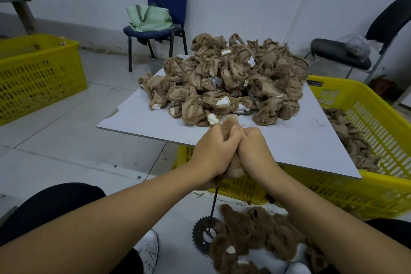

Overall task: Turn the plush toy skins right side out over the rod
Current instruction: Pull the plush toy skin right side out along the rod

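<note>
My left hand (214, 151) and my right hand (253, 149) are pressed side by side, both gripping one brown plush skin (230, 121) whose furry tip pokes out above my fingers. More of its fur bulges below my palms. A thin dark rod (214, 203) runs down from under my hands to a toothed metal disc (201, 232) on the floor. A big heap of inside-out tan skins (224, 80) lies on the white board (289, 147) just beyond my hands. Several furry, turned skins (255, 231) lie on the floor by my feet.
A yellow crate (373, 182) under and right of the board holds more tan skins. Another yellow crate (37, 73) stands at the left. A blue chair (166, 4) with a green bag and a black chair (340, 53) stand by the wall.
</note>
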Motion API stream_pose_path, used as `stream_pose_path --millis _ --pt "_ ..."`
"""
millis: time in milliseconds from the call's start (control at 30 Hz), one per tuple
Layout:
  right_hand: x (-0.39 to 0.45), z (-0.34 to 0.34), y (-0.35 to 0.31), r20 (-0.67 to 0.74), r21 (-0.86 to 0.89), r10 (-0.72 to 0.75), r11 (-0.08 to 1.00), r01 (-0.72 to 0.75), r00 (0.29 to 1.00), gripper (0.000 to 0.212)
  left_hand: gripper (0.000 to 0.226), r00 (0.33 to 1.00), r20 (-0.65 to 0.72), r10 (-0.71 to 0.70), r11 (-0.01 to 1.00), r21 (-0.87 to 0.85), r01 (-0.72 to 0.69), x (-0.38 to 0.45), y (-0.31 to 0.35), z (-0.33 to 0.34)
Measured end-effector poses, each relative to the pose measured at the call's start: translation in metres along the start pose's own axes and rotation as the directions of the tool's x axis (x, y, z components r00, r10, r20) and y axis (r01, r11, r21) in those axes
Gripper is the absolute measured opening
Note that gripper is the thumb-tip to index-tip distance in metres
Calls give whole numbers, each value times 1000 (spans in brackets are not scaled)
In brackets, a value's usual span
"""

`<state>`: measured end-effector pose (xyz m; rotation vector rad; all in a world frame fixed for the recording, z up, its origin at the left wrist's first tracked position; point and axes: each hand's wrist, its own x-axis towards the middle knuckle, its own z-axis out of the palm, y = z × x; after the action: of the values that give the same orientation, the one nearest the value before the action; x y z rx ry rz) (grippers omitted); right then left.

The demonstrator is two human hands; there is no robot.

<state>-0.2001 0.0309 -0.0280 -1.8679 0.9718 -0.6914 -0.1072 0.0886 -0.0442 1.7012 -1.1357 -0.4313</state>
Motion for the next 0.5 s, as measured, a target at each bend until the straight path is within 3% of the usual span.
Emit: stream_pose_path --millis 167,300,400,500 --pt "-3 9 21 99 -104 51 994 -41 994 33 41 999 28 -14 996 89 11 -7 -14 4" --pt "-2 4 15 78 -134 38 991 -27 996 32 32 998 -58 22 982 191 -10 -4 -4 4" --pt "-2 3 6 20 -155 19 988 -16 1000 31 21 988 -133 81 989 134 -63 2 9 2" --pt "0 0 -4 -45 -113 -11 994 6 999 38 24 988 -121 94 995 43 -89 8 21 -3"
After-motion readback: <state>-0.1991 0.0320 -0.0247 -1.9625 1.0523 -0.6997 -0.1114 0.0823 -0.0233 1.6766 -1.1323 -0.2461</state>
